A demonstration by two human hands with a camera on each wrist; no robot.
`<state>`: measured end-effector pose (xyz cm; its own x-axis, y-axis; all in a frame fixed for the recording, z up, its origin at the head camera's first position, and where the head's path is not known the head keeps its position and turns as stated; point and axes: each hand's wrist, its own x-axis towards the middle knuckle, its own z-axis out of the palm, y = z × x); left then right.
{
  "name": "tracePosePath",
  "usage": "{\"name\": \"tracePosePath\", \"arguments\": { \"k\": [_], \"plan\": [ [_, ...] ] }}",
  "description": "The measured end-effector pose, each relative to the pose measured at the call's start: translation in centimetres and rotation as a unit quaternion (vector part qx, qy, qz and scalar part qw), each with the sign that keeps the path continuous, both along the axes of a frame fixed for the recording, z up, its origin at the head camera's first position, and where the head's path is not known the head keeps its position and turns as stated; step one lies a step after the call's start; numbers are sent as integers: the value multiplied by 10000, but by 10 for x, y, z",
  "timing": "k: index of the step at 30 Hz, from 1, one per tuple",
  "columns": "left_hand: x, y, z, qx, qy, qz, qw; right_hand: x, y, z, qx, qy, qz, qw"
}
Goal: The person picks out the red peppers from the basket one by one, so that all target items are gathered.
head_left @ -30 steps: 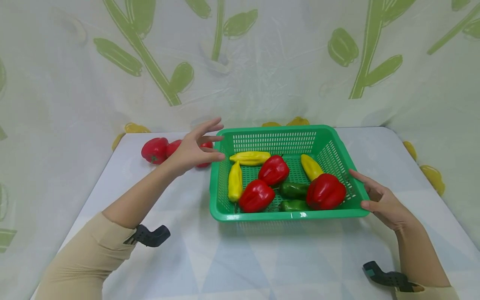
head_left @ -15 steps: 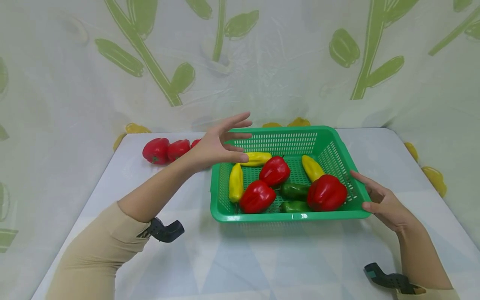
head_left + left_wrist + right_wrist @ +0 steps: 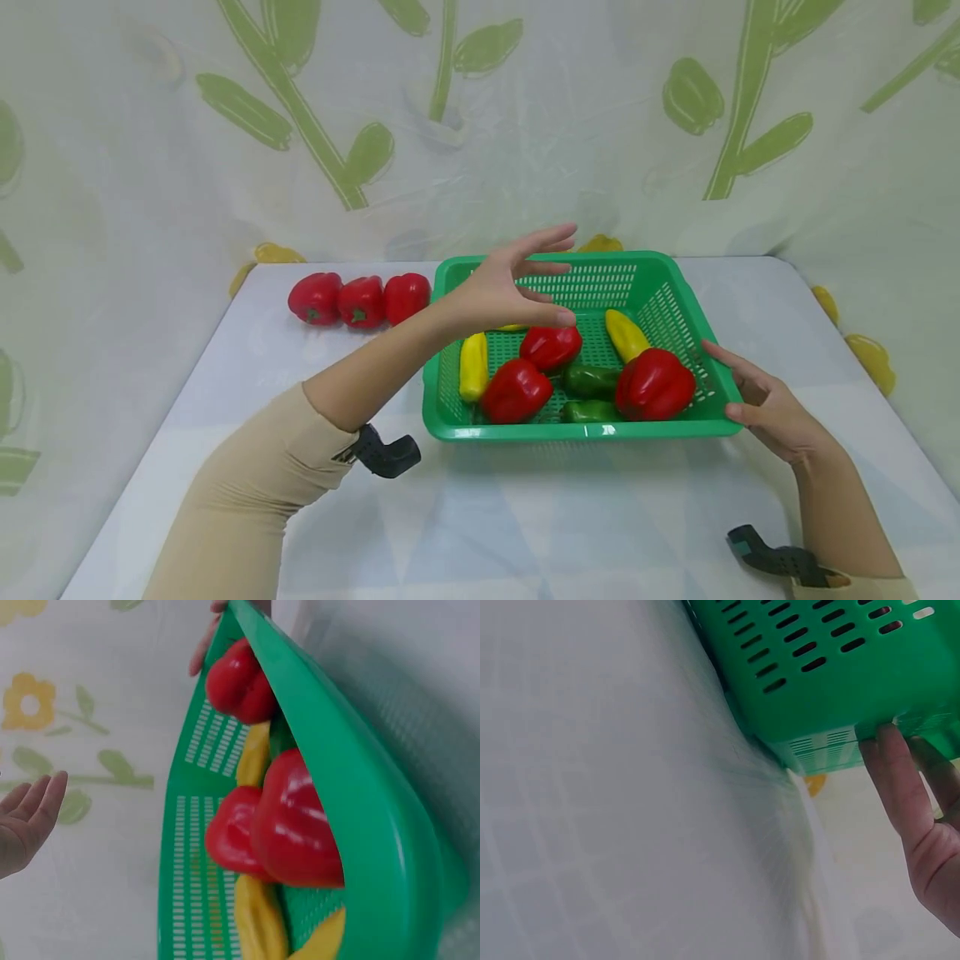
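Observation:
A green plastic basket [image 3: 585, 431] holds red bell peppers [image 3: 516, 392], yellow peppers [image 3: 473, 367] and dark green peppers [image 3: 589, 382]. Over its left half hovers my left hand [image 3: 510, 287], fingers spread, thumb apart, nothing in it. It hides part of the yellow pepper at the back. In the left wrist view the same hand [image 3: 26, 825] stays to the left of the basket. My right hand [image 3: 772, 408] holds the basket's right end, thumb at the rim. The right wrist view shows its fingers [image 3: 900, 784] against the outer wall below the rim.
Three more red bell peppers [image 3: 362, 302] lie in a row on the white table [image 3: 480, 517], left of the basket at the back. A pale curtain with printed green leaves [image 3: 243, 110] hangs behind the table's far edge.
My left hand has moved right, from the basket's left rim to above its inside, uncovering the row of red peppers on the table. The right hand and basket stay put.

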<state>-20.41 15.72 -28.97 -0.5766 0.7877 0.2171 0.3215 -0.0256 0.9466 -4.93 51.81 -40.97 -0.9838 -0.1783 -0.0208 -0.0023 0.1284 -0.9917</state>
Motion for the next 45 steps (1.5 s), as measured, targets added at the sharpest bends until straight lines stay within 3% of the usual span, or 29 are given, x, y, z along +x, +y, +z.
{"name": "tracePosePath", "arguments": {
  "k": [9,16,29,38,45],
  "plan": [
    [3,32,-5,-45,-278,-99,9996,-3,2,-2,-111,-25,26,9999],
    [6,54,-12,-374,-436,-173,9982,-5,2,-2,-155,-29,68,9999],
    [17,100,-45,-826,-710,-128,9940,-3,4,-3,-129,-9,111,9999],
    [21,111,-67,-1049,-842,-125,9908,-3,2,-4,-145,-26,182,9997],
    [23,114,-82,-1463,-726,-201,9864,0,4,-5,-65,-76,90,9999]
  ]
}}
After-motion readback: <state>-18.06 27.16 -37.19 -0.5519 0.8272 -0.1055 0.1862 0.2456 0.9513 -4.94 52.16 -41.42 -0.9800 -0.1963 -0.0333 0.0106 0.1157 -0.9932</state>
